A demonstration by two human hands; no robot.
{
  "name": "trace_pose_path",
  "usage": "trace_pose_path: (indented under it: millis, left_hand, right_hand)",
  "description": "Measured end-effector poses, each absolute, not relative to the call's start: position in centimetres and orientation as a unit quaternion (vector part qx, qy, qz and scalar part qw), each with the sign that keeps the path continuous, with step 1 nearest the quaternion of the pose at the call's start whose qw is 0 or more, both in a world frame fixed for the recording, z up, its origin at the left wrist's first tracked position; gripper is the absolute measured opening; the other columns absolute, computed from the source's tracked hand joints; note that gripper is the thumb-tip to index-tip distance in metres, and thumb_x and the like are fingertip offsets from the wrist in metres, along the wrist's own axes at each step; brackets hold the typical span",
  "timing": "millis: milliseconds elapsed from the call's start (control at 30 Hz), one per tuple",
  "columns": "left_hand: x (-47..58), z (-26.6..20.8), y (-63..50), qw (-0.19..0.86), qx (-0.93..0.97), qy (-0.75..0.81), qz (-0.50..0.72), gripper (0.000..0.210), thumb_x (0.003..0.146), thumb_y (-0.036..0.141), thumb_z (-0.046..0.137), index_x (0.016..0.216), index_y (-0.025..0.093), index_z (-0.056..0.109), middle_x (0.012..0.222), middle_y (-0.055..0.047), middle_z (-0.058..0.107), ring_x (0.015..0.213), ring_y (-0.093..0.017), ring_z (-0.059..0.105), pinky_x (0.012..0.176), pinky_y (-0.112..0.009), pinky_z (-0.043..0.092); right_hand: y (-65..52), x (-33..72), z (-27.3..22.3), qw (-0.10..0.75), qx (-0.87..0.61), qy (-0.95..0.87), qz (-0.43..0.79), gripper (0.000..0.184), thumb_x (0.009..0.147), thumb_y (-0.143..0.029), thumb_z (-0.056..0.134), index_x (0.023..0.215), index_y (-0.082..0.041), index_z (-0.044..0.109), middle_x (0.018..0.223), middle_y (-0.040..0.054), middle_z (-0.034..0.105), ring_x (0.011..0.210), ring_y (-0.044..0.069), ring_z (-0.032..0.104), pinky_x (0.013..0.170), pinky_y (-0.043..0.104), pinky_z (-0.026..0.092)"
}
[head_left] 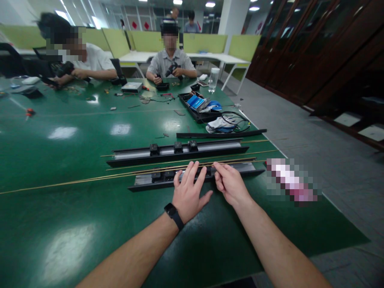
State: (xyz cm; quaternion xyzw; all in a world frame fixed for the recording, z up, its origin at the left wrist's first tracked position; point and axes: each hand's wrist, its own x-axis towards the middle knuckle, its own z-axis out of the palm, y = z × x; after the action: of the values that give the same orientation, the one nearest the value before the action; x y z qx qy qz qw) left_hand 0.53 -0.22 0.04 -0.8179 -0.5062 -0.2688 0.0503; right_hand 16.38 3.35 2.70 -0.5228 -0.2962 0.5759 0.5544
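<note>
Two black channel rails lie across the green table, a near rail (144, 185) and a far rail (135, 157). Small black blocks (178, 148) sit in the far one, and similar blocks in the near one are partly covered by my fingers. Long thin brass rods (75, 182) run over the near rail and out to the left. My left hand (189, 194), with a black watch (171, 210) at the wrist, is spread across the near rail, fingertips at the rods. Thumb and forefinger of my right hand (231, 184) are pinched on the rods, close to the rail's right part.
Beyond the rails lie a black strip (222, 134), white-blue gloves (222, 123) and a black tray (199, 114). A clear cup (213, 80) stands farther back. Two people across the table (99, 224) hold power drills. A blurred pinkish object (288, 178) is at right.
</note>
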Motion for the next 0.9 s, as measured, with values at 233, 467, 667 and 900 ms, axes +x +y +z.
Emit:
trace_pose_path:
  millis: [233, 467, 667, 900]
  left_hand:
    - [0.43, 0.02, -0.22, 0.053, -0.82, -0.506, -0.263, 0.069, 0.09, 0.055, 0.056, 0.15, 0.025, 0.042, 0.161, -0.011, 0.034, 0.149, -0.03, 0.03, 0.115, -0.051, 0.024]
    - [0.52, -0.02, -0.21, 0.052, -0.817, -0.508, -0.267, 0.07, 0.088, 0.055, 0.058, 0.15, 0.026, 0.042, 0.161, -0.011, 0.034, 0.149, -0.031, 0.03, 0.115, -0.051, 0.025]
    - [0.5, -0.01, -0.19, 0.048, -0.819, -0.509, -0.262, 0.069, 0.089, 0.055, 0.056, 0.15, 0.026, 0.042, 0.162, -0.009, 0.033, 0.15, -0.029, 0.029, 0.117, -0.05, 0.024]
    - [0.48, -0.03, -0.27, 0.049, -0.818, -0.509, -0.262, 0.069, 0.09, 0.055, 0.056, 0.151, 0.026, 0.041, 0.162, -0.01, 0.032, 0.15, -0.029, 0.028, 0.116, -0.05, 0.023]
  right_hand:
    - [3.17, 16.25, 3.13, 0.566, -0.525, -0.279, 0.571, 0.034, 0.075, -0.045, 0.079, 0.083, -0.017, 0.06, 0.048, -0.0069, 0.053, 0.027, 0.004, 0.035, 0.027, 0.015, 0.016]
    - [3.14, 16.22, 3.13, 0.552, -0.53, -0.296, 0.571, 0.036, 0.075, -0.047, 0.079, 0.085, -0.017, 0.061, 0.049, -0.0057, 0.055, 0.027, 0.004, 0.035, 0.026, 0.015, 0.016]
    - [3.17, 16.32, 3.01, 0.553, -0.527, -0.297, 0.573, 0.035, 0.075, -0.046, 0.079, 0.084, -0.017, 0.062, 0.05, -0.0057, 0.054, 0.027, 0.004, 0.036, 0.026, 0.015, 0.017]
    - [3.15, 16.27, 3.04, 0.569, -0.525, -0.283, 0.567, 0.033, 0.076, -0.044, 0.079, 0.084, -0.016, 0.062, 0.048, -0.0061, 0.053, 0.027, 0.004, 0.035, 0.027, 0.015, 0.017]
